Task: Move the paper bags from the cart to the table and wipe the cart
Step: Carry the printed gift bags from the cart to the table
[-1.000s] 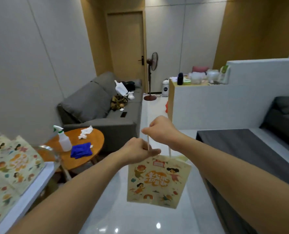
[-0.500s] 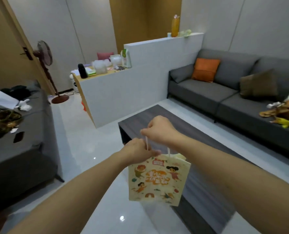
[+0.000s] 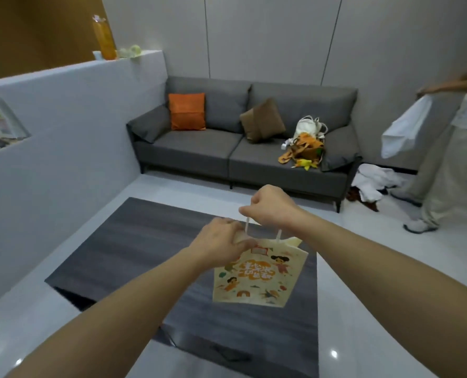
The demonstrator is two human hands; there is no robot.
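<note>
A cream paper bag (image 3: 256, 276) printed with cartoon children hangs in the air above the low dark grey table (image 3: 134, 257). My right hand (image 3: 270, 205) grips its white handle from above. My left hand (image 3: 221, 241) holds the bag's top left edge with curled fingers. The bag's bottom hangs clear of the tabletop. The cart is out of view.
A grey sofa (image 3: 226, 154) with an orange cushion (image 3: 187, 111), a brown cushion and a pile of bags stands behind the table. A white partition wall (image 3: 63, 126) runs along the left. Another person (image 3: 450, 148) with a white bag stands at the right.
My view has swung right from the round side table and cart to the dark table and sofa. The bag now hangs over the tabletop, held the same way.
</note>
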